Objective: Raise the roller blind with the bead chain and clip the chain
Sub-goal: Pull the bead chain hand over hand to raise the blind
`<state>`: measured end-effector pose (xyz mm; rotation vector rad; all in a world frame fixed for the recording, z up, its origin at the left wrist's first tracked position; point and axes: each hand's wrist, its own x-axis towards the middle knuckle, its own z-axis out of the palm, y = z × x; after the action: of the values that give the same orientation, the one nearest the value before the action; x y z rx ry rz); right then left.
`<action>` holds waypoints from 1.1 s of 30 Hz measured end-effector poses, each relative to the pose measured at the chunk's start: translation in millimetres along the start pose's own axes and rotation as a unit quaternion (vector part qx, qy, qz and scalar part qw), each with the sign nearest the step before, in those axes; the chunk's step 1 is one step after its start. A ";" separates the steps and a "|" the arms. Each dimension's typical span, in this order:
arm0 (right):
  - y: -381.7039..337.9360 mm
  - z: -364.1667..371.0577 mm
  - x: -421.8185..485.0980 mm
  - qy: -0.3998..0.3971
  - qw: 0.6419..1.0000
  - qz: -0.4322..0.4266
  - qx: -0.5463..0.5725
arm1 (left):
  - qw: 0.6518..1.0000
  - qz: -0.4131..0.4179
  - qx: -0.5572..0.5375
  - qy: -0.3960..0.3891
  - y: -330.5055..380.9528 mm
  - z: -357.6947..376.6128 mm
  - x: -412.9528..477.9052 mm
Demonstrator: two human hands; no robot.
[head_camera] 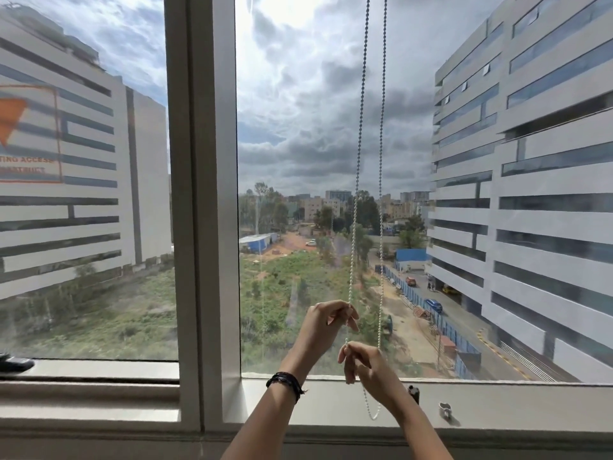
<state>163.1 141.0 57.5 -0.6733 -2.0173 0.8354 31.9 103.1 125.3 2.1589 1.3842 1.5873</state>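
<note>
A white bead chain (362, 111) hangs as a two-strand loop in front of the right window pane, running out of the top of the view. My left hand (326, 322) pinches the left strand above. My right hand (363, 363) grips the same strand just below it. The loop's bottom (373, 416) dangles under my right hand, over the sill. A small clear chain clip (445, 410) sits on the sill to the right, with a dark fitting (413, 392) beside it. The roller blind itself is out of view above.
A thick window mullion (202, 194) stands left of my hands. The sill (530, 406) runs across the bottom. A dark object (15, 364) lies on the far-left sill. An orange sticker (30, 134) is on the left pane. Buildings and a field lie outside.
</note>
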 end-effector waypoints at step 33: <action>-32.9 4.5 15.3 0.158 0.982 -0.061 0.088 | 0.996 -0.007 0.009 -0.091 -50.9 24.4 -50.5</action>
<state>146.4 129.5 88.0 -0.5387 -1.6602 0.7716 20.2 105.4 50.6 2.2351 1.3585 1.3410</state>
